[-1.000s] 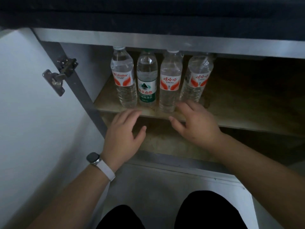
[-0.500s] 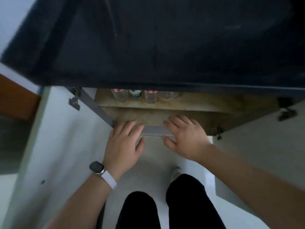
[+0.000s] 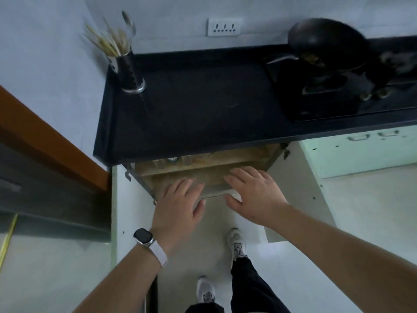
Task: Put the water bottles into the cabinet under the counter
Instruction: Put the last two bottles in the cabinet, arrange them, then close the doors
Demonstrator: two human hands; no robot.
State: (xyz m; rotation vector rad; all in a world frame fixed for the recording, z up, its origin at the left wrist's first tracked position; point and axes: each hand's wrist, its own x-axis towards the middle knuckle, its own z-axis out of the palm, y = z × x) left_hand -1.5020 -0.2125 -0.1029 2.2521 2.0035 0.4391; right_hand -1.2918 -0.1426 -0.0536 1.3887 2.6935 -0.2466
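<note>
Our left hand [image 3: 178, 204], with a dark smartwatch on a pale strap [image 3: 144, 236] at the wrist, hangs flat and palm down, fingers spread and holding nothing. Our right hand [image 3: 252, 193] matches it just beside, also splayed wide and empty. Both hover in front of the open cabinet under the counter [image 3: 203, 175], over its lower front edge, and we cannot tell whether either touches it. We judge the hands are empty because the carrying is finished, and that they sit level there to reach the doors.

The clear plastic water bottles [image 3: 171, 162] stand in a row at the left end of the worn tan wooden shelf [image 3: 225, 162]. Only their bases show, since the black stone table top [image 3: 203, 105] overhangs and hides the rest; we cannot count them or read labels from here. They look upright and close together, well back from the shelf edge, which should keep them clear of the doors.

The white cabinet doors [image 3: 126, 211] stand swung open on both sides. On the table sit a perforated metal holder full of chopsticks [image 3: 126, 64] at the left and a black wok on a stove [image 3: 327, 46] at the right. Below, white trainers [image 3: 235, 242] stand on the pale floor.
</note>
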